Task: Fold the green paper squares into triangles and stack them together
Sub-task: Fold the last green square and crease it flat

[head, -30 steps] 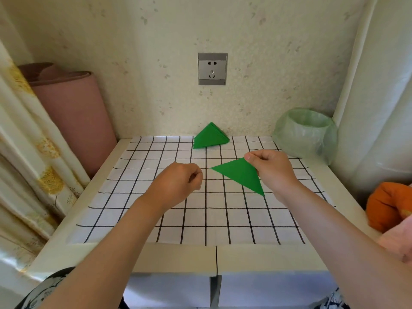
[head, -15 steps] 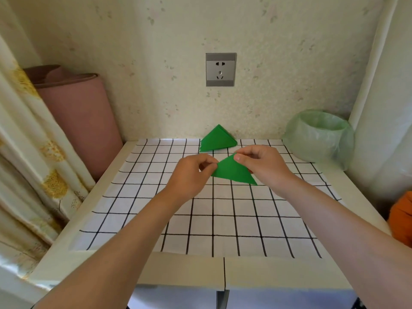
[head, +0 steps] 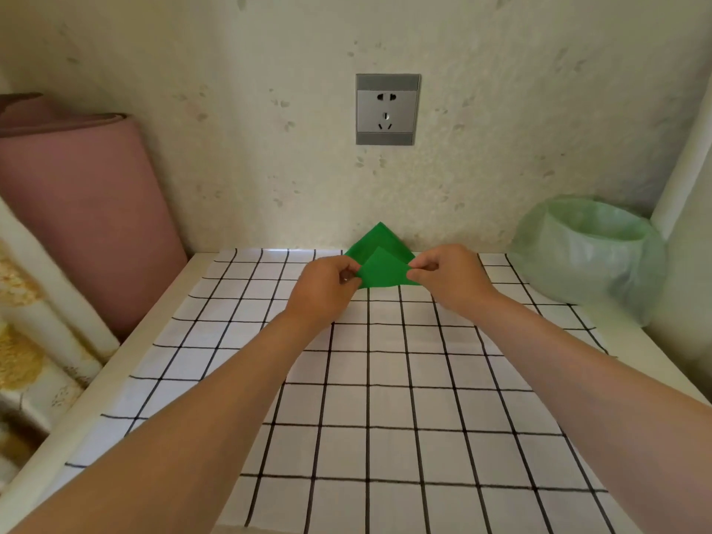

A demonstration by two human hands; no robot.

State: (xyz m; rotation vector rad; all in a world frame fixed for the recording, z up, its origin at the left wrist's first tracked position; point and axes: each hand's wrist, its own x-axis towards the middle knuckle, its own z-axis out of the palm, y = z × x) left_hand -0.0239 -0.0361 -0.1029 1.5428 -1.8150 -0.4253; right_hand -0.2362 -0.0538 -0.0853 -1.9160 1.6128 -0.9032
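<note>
Two corner pinches held the folded green triangle (head: 383,270): left hand (head: 323,287) on its left corner, right hand (head: 451,280) on its right, just at the triangle stack (head: 379,236) on the checked cloth (head: 385,379) far edge. Paper looked light, thin, easily creased; corners suited gripping. Forearms reached forward, hands apart.

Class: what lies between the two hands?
In the head view, a folded green triangle, pinched at either corner by the left hand and right hand.
</note>
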